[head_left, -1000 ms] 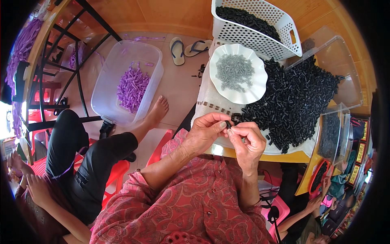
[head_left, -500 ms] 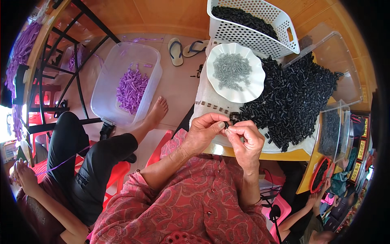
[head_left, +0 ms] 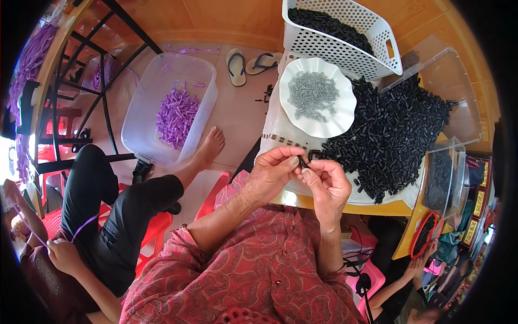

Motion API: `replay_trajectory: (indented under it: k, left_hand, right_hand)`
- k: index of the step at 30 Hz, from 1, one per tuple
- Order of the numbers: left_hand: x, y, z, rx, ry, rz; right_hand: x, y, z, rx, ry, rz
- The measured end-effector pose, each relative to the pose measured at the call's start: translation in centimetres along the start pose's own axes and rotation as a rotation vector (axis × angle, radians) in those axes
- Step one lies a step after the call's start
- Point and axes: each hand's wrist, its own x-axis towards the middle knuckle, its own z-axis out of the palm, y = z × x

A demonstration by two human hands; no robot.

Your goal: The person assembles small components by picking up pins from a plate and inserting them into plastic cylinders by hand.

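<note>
A small black cylindrical piece (head_left: 303, 162) is pinched between my two hands, tilted, at the near edge of the table. My left hand (head_left: 274, 175) grips it with thumb and forefinger from the left. From the right, my right hand (head_left: 330, 190) closes thumb and fingertips on it. Just beyond my hands spreads a big heap of similar black pieces (head_left: 396, 129) on a white cloth (head_left: 272, 120). A white scalloped plate (head_left: 345, 110) bears a pile of small clear grey pieces (head_left: 313, 94). Fine detail at my fingertips is hidden.
A white perforated basket (head_left: 345, 59) of black pieces stands at the back. Clear plastic boxes (head_left: 445, 173) line the right side. On the floor, a clear tub (head_left: 202, 102) holds purple pieces, near sandals (head_left: 236, 67). A co-worker's hand (head_left: 65, 256) holds purple ribbon at left.
The black piece has turned in my fingers and shows more of its length. My hands stay almost in place. The co-worker's hands at left have moved apart, with the ribbon between them.
</note>
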Motion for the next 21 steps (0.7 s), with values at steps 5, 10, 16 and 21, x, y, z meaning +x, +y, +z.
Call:
replay_trajectory:
  k: [5, 10, 16, 21]
  left_hand:
    - [-0.01, -0.03, -0.04, -0.031, -0.002, -0.005]
    - [-0.05, -0.03, 0.14, -0.027, -0.02, 0.005]
    - [-0.12, -0.14, 0.21, -0.053, -0.043, -0.003]
    - [-0.19, -0.12, 0.44, -0.084, -0.059, -0.024]
  right_hand:
    - [0.02, 0.45, -0.18, -0.015, -0.02, -0.009]
    - [-0.08, 0.67, -0.1, -0.113, 0.0, -0.082]
    - [-0.21, 0.63, -0.15, -0.092, 0.013, -0.073]
    - [-0.31, 0.48, -0.06, -0.095, 0.024, -0.104]
